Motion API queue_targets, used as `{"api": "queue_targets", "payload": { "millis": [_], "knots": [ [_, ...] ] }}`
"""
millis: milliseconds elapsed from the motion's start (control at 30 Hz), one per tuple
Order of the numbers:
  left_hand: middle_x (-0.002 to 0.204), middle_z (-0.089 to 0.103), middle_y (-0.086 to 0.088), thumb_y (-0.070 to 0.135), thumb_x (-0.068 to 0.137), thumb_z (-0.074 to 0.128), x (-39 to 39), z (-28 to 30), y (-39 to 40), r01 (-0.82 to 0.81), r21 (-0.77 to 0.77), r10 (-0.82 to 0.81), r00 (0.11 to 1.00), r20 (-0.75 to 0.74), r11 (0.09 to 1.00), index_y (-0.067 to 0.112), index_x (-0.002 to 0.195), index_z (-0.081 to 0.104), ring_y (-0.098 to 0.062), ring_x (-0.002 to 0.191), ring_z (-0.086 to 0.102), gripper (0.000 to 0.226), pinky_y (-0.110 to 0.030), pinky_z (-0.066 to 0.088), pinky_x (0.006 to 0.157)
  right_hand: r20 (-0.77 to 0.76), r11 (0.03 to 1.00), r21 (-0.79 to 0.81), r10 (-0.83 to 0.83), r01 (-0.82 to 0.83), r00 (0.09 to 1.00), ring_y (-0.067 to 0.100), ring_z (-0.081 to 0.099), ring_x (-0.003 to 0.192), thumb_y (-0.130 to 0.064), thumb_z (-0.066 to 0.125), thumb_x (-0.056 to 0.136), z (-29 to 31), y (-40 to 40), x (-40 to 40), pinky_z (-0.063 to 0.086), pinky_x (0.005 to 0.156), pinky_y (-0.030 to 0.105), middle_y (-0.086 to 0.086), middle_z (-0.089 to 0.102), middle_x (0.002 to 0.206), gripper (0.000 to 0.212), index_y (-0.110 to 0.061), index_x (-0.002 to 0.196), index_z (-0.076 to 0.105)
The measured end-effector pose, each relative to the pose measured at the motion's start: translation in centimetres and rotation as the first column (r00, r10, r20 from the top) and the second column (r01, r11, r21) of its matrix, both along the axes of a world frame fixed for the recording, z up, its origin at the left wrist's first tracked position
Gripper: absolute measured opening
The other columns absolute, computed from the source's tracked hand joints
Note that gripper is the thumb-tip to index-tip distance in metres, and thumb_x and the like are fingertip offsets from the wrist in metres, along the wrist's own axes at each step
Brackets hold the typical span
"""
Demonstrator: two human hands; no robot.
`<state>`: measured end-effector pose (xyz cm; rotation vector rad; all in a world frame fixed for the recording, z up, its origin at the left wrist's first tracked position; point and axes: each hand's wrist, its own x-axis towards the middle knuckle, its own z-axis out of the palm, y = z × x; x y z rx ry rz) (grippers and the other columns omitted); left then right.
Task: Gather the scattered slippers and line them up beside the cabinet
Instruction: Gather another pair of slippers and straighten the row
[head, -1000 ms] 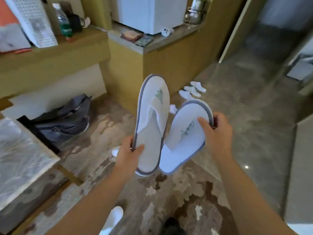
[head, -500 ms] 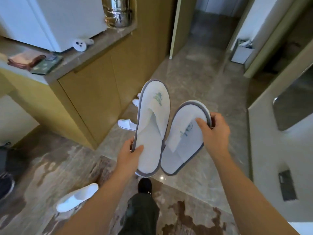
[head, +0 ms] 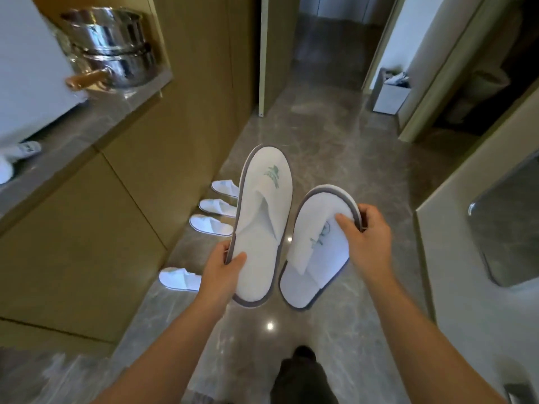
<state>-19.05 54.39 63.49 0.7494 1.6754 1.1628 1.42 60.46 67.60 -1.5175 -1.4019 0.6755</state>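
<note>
Over at nine o'clock, the cabinet (head: pixel 87 228) runs along the wall, a shiny steel pot (head: pixel 110 51) up on its tabletop (head: pixel 96 123). At its foot, four white slippers (head: pixel 211 224) lie on the floor (head: pixel 320 158): three close together in a row, the nearest one (head: pixel 179 279) set a little apart toward seven o'clock. So that part looks done, though the near one may want nudging into line. Now the centre: the left hand (head: pixel 221 272) has its fingers and thumb clamped on the edge of a tall slipper (head: pixel 262 228), toe pointing to twelve o'clock, held up in the air. At three o'clock of it, the right hand (head: pixel 367 240) pinches the toe rim of a second slipper (head: pixel 315 252), also aloft. Both are white terry with grey piping and a green logo, soft and flat. These two are not yet set down; I'd say placing them beside the row is what's left
</note>
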Motion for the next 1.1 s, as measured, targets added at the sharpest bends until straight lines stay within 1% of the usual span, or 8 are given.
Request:
{"api": "queue_targets", "payload": {
  "millis": [133, 367, 567, 733, 867, 1000, 1067, 1100],
  "knots": [
    [0.103, 0.056, -0.004, 0.017, 0.086, 0.053, 1.3, -1.9, 10.3, -0.042, -0.032, 0.041, 0.999, -0.029, 0.999, 0.015, 0.105, 0.050, -0.023, 0.095, 0.053, 0.018, -0.035, 0.042, 0.077, 0.000, 0.999, 0.001, 0.042, -0.042, 0.999, 0.006, 0.046, 0.059, -0.017, 0.063, 0.081, -1.7, 11.2, 1.2, 0.037, 0.048, 0.002, -0.010, 0.049, 0.066, 0.012, -0.018, 0.083, 0.050],
    [0.101, 0.058, -0.009, 0.015, 0.086, 0.053, 3.2, -2.8, 26.6, -0.214, -0.077, 0.213, 0.977, -0.033, 0.974, 0.012, 0.105, 0.052, -0.023, 0.089, 0.053, 0.019, -0.034, 0.039, 0.076, 0.017, 0.963, -0.086, 0.256, -0.254, 0.966, 0.005, 0.045, 0.060, -0.015, 0.060, 0.082, -2.3, 32.8, 0.8, 0.035, 0.047, -0.001, -0.011, 0.048, 0.068, 0.012, -0.017, 0.082, 0.049],
    [0.099, 0.055, -0.006, 0.016, 0.087, 0.052, 0.9, -4.6, 36.7, -0.373, -0.163, 0.374, 0.927, -0.023, 0.913, 0.009, 0.112, 0.050, -0.023, 0.091, 0.051, 0.026, -0.036, 0.042, 0.076, 0.020, 0.917, -0.144, 0.378, -0.371, 0.926, 0.002, 0.048, 0.063, -0.012, 0.066, 0.077, -4.6, 46.4, -4.1, 0.036, 0.050, -0.002, -0.014, 0.049, 0.071, 0.018, -0.016, 0.083, 0.049],
    [0.096, 0.057, -0.007, 0.012, 0.086, 0.050, -3.1, -8.4, 46.2, -0.433, -0.237, 0.440, 0.898, -0.024, 0.870, 0.011, 0.111, 0.053, -0.024, 0.091, 0.051, 0.025, -0.035, 0.039, 0.076, 0.029, 0.876, -0.211, 0.449, -0.433, 0.893, 0.002, 0.049, 0.065, -0.012, 0.064, 0.079, -8.6, 56.6, -9.0, 0.039, 0.054, 0.005, -0.012, 0.049, 0.072, 0.018, -0.017, 0.085, 0.048],
    [0.078, 0.052, 0.000, 0.010, 0.086, 0.050, -6.4, -10.1, 53.9, -0.480, -0.282, 0.487, 0.872, -0.048, 0.831, 0.016, 0.090, 0.051, -0.023, 0.084, 0.049, 0.008, -0.031, 0.038, 0.065, 0.098, 0.840, -0.239, 0.520, -0.487, 0.849, 0.003, 0.046, 0.063, -0.010, 0.062, 0.080, -11.0, 64.6, -12.5, 0.036, 0.052, 0.001, -0.013, 0.047, 0.069, 0.014, -0.014, 0.085, 0.049],
    [0.094, 0.055, -0.009, 0.009, 0.087, 0.049, -8.7, -12.0, 60.1, -0.511, -0.320, 0.515, 0.854, -0.081, 0.798, 0.008, 0.110, 0.049, -0.024, 0.087, 0.051, 0.023, -0.033, 0.036, 0.073, 0.181, 0.801, -0.258, 0.589, -0.540, 0.788, 0.013, 0.045, 0.064, -0.009, 0.061, 0.080, -13.6, 71.6, -15.8, 0.034, 0.051, 0.005, -0.015, 0.044, 0.067, 0.015, -0.003, 0.092, 0.054],
    [0.094, 0.055, -0.008, 0.011, 0.087, 0.048, -9.7, -14.1, 62.9, -0.529, -0.344, 0.530, 0.842, -0.100, 0.775, 0.009, 0.110, 0.048, -0.023, 0.086, 0.050, 0.023, -0.033, 0.036, 0.073, 0.190, 0.769, -0.265, 0.633, -0.581, 0.751, 0.018, 0.046, 0.068, -0.008, 0.061, 0.081, -15.6, 75.2, -17.5, 0.031, 0.050, 0.015, -0.016, 0.044, 0.065, 0.017, 0.000, 0.093, 0.054],
    [0.090, 0.055, -0.004, 0.012, 0.088, 0.048, -10.0, -15.4, 64.3, -0.542, -0.359, 0.543, 0.833, -0.108, 0.760, 0.010, 0.109, 0.048, -0.022, 0.084, 0.049, 0.022, -0.032, 0.036, 0.070, 0.192, 0.749, -0.264, 0.659, -0.608, 0.727, 0.019, 0.045, 0.069, -0.008, 0.060, 0.081, -16.8, 77.0, -18.4, 0.030, 0.050, 0.016, -0.016, 0.043, 0.065, 0.017, 0.002, 0.093, 0.054]
  ]
}}
